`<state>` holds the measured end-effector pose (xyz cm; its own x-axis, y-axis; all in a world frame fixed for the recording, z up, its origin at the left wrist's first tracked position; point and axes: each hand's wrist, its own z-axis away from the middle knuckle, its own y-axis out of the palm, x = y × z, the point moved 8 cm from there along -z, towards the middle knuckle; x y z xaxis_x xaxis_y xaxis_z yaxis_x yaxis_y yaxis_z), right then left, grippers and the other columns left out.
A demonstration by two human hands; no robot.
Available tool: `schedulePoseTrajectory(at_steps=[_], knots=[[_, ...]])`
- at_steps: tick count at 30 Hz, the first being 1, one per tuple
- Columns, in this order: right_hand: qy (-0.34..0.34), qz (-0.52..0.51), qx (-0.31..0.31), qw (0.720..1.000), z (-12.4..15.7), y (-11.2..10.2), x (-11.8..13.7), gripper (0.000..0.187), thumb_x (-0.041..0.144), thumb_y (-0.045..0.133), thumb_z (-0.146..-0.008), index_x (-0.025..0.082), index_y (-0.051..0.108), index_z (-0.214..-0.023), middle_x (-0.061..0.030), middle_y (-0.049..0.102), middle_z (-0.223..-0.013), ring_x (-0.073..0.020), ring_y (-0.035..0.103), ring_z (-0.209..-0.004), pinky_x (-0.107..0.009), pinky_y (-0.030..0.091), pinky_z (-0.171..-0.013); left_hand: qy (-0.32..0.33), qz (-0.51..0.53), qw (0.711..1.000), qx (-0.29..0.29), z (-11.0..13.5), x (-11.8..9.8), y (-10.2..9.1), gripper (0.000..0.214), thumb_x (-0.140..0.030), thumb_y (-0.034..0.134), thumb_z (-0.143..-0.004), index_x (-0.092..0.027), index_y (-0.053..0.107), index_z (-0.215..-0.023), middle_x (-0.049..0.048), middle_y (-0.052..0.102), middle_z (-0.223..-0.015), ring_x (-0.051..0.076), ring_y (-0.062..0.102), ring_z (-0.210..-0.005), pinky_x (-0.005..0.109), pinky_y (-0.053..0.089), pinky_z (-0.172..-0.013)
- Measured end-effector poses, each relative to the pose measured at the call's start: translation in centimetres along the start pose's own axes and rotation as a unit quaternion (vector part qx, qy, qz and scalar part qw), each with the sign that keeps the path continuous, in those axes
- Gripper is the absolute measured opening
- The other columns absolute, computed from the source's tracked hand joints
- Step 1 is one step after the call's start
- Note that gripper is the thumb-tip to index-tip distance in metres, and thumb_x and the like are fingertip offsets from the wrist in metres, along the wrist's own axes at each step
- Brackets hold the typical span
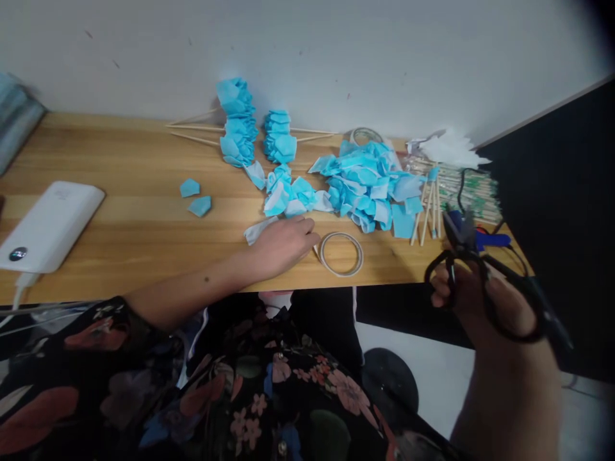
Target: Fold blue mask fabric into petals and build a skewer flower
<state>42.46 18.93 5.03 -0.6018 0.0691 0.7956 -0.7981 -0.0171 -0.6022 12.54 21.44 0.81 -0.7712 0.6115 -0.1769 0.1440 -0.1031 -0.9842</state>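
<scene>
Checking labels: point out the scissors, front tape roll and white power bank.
Scissors (463, 241), head view: blades, near the pivot.
Front tape roll (360, 255), head view: ring's right side.
White power bank (54, 223), head view: middle of top face.

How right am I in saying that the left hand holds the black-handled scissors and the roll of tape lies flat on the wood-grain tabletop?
Not quite: the head view shows the black-handled scissors in the right hand, not the left hand. The roll of tape does lie flat on the wood-grain tabletop.
</scene>
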Motion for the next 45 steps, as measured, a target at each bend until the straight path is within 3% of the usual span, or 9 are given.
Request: schedulePoseTrajectory(at_steps=[4,6,9,12,15,20,32,40,45], knots=[[-0.012,-0.349,0.142,0.926,2.8,5.7,1.8,0.05,0.069,0.067,-0.087,0.026,0.076,-0.11,-0.0056,0.056,-0.076,-0.0196,0.053,-0.055,-0.033,0.046,-0.039,0.002,0.005,1.0,-0.005,-0.5,0.1,-0.3,0.029,-0.026,0.049,-0.106,-0.016,0.075,-0.095,0.0114,0.072,-0.104,0.025,0.066,-0.099,0.034,0.038,-0.067],[-0.011,-0.382,0.2,0.902,4.5,8.1,2.3,0.043,0.062,0.065,-0.091,0.028,0.076,-0.115,-0.0065,0.059,-0.079,-0.0196,0.055,-0.056,-0.031,0.047,-0.04,0.002,0.042,0.999,-0.008,-0.4,0.1,-0.8,0.027,-0.026,0.052,-0.103,-0.016,0.074,-0.091,0.0109,0.072,-0.102,0.024,0.066,-0.096,0.033,0.038,-0.069],[0.047,-0.375,0.279,0.883,7.0,11.7,1.2,0.056,0.067,0.063,-0.091,0.026,0.073,-0.127,-0.0057,0.06,-0.081,-0.0173,0.054,-0.055,-0.03,0.049,-0.041,-0.015,0.157,0.987,0.011,0.1,0.4,-1.4,0.019,-0.022,0.058,-0.095,-0.016,0.074,-0.088,0.0073,0.073,-0.095,0.02,0.065,-0.089,0.031,0.039,-0.071],[0.121,-0.38,0.326,0.857,8.9,14.4,-0.6,0.065,0.072,0.065,-0.088,0.022,0.071,-0.129,-0.005,0.06,-0.085,-0.015,0.052,-0.058,-0.026,0.048,-0.043,-0.058,0.317,0.942,0.092,0.9,0.7,-0.5,0.018,-0.025,0.058,-0.09,-0.016,0.072,-0.083,0.0014,0.07,-0.082,0.013,0.06,-0.075,0.026,0.038,-0.068],[0.155,-0.399,0.346,0.835,9.8,16.2,-1.3,0.066,0.071,0.067,-0.089,0.021,0.07,-0.132,-0.0063,0.062,-0.09,-0.0146,0.054,-0.063,-0.025,0.05,-0.047,-0.119,0.453,0.864,0.183,2.1,0.8,1.1,0.025,-0.038,0.058,-0.091,-0.017,0.069,-0.082,-0.003,0.059,-0.065,0.01,0.049,-0.059,0.023,0.035,-0.059],[0.123,-0.391,0.342,0.845,9.4,16.9,-0.1,0.065,0.065,0.072,-0.091,0.023,0.067,-0.141,-0.0037,0.063,-0.094,-0.0115,0.054,-0.065,-0.024,0.054,-0.055,-0.17,0.542,0.786,0.243,3.5,0.3,2.1,0.029,-0.044,0.062,-0.09,-0.018,0.062,-0.078,-0.0062,0.046,-0.05,0.008,0.036,-0.046,0.021,0.029,-0.051],[0.088,-0.347,0.297,0.885,7.9,17.2,-0.5,0.069,0.066,0.078,-0.086,0.022,0.07,-0.137,-0.0049,0.07,-0.094,-0.0101,0.055,-0.057,-0.026,0.05,-0.052,-0.242,0.568,0.749,0.239,4.1,0.9,2.3,0.022,-0.03,0.062,-0.088,-0.016,0.068,-0.072,-0.0047,0.048,-0.049,0.005,0.035,-0.042,0.019,0.026,-0.045],[0.09,-0.354,0.31,0.878,7.6,17.5,-1.3,0.065,0.061,0.082,-0.085,0.024,0.073,-0.137,-0.004,0.07,-0.091,-0.007,0.05,-0.051,-0.023,0.041,-0.045,-0.309,0.586,0.708,0.244,4.2,1.2,2.8,0.015,-0.023,0.064,-0.086,-0.016,0.068,-0.073,-0.0048,0.051,-0.048,0.005,0.038,-0.038,0.017,0.025,-0.04],[0.132,-0.404,0.307,0.852,8.1,18.1,-1.8,0.066,0.06,0.087,-0.08,0.025,0.074,-0.135,-0.0015,0.063,-0.086,-0.0049,0.04,-0.052,-0.018,0.03,-0.04,-0.319,0.589,0.703,0.24,4.1,1.1,2.4,0.022,-0.024,0.063,-0.086,-0.016,0.062,-0.065,-0.0044,0.051,-0.048,0.005,0.039,-0.038,0.016,0.025,-0.038]])
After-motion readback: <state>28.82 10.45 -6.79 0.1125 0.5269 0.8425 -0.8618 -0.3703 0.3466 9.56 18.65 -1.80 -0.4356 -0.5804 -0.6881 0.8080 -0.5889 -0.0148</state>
